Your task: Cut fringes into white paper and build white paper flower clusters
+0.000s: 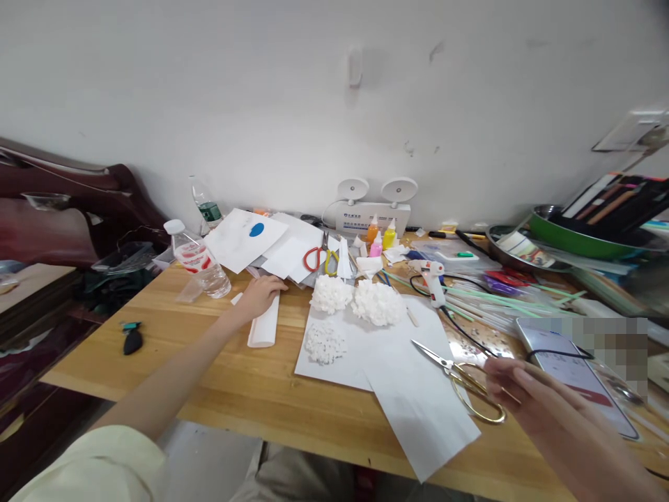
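My left hand reaches to the top end of a folded white paper strip, palm down, fingers loosely stretched out beside the stacked white sheets. My right hand has its fingers drawn together in a pinch by the gold handles of the scissors. The glue gun's black cable passes close to those fingertips, so what they grip is unclear. The scissors lie partly spread on white paper. Two fluffy white clumps and a pile of small white bits sit left of them.
A white glue gun stands behind the papers. Small paint bottles, red-and-yellow-handled pliers and pale straws lie toward the back. A water bottle stands left; a phone lies right.
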`<action>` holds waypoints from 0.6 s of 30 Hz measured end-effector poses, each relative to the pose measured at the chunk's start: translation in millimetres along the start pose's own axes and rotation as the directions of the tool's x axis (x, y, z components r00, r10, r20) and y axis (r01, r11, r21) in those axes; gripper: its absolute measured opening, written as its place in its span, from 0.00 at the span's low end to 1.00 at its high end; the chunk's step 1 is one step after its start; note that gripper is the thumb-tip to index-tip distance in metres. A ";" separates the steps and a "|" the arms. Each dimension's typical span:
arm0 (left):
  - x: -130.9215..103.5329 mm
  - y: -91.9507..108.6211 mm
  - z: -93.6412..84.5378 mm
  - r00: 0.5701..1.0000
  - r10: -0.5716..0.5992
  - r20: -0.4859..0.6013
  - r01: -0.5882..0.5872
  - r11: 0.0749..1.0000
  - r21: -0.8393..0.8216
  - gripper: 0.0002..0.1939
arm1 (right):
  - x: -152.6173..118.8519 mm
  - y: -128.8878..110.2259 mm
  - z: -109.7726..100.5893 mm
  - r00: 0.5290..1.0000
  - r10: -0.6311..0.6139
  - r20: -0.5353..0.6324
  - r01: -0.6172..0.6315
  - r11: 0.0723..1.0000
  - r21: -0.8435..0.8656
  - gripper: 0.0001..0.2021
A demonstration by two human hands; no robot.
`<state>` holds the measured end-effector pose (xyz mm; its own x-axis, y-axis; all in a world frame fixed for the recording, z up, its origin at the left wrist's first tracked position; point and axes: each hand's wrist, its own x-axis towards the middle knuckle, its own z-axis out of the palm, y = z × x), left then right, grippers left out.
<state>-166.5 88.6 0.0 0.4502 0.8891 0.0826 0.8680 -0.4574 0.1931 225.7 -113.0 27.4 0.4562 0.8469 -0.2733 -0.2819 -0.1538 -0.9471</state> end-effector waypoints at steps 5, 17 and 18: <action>-1.2 4.1 -1.3 0.999 -0.047 -0.018 0.047 0.998 -0.037 0.15 | 0.8 2.2 -1.5 1.000 0.017 0.004 -0.017 0.999 0.034 0.10; -2.6 -0.9 4.6 0.993 -0.105 -0.052 0.097 0.984 -0.147 0.16 | -2.1 0.5 0.2 1.000 0.014 -0.014 -0.014 1.000 0.006 0.10; -3.5 -1.7 5.9 0.994 -0.103 -0.042 0.095 0.983 -0.159 0.15 | -2.2 0.6 -0.2 1.000 0.020 -0.020 -0.020 1.000 0.004 0.11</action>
<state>-168.4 86.2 -6.3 0.3494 0.9313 0.1035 0.8623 -0.3628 0.3534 224.7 -115.0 27.5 0.4674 0.8332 -0.2955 -0.2940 -0.1687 -0.9408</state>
